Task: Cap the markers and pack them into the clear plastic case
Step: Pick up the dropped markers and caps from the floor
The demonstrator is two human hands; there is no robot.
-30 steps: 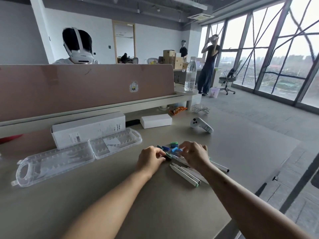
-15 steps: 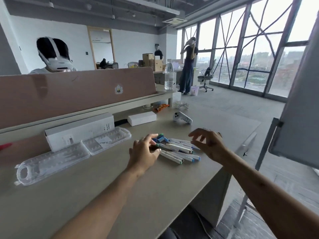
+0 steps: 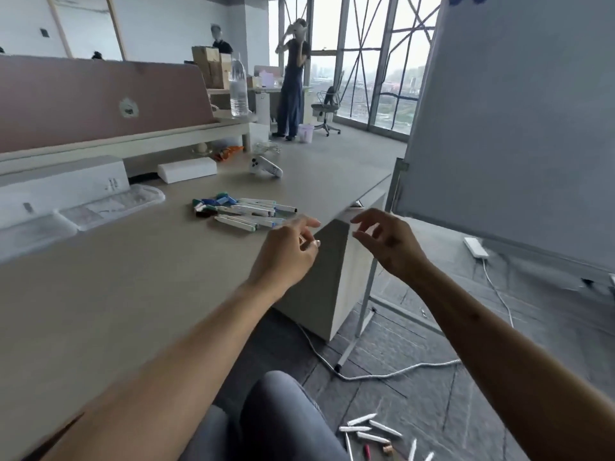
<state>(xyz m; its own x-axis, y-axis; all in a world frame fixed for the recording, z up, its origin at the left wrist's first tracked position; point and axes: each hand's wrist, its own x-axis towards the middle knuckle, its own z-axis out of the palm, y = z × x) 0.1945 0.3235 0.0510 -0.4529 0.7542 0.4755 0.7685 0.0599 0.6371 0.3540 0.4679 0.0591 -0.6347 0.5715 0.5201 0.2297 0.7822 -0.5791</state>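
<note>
A pile of white markers [image 3: 253,212] with several loose blue and green caps [image 3: 213,204] lies on the desk near its right end. The clear plastic case [image 3: 109,207] lies open and flat at the left, in front of a white box. My left hand [image 3: 286,254] hovers over the desk's right edge, to the right of the pile, fingers loosely curled and holding nothing. My right hand [image 3: 389,241] is past the desk corner in the air, fingers apart and empty. More white markers [image 3: 369,430] lie on the floor below, beside my knee.
A white controller [image 3: 266,168], a small white box [image 3: 188,171] and a long white box [image 3: 63,184] sit behind the pile. A whiteboard [image 3: 519,121] stands close on the right. Cables [image 3: 399,371] run over the floor. Two people stand far behind.
My view has swung right and down. Both hands left the marker pile and moved right, toward the desk's corner; the left hand's grip on the pile is gone.
</note>
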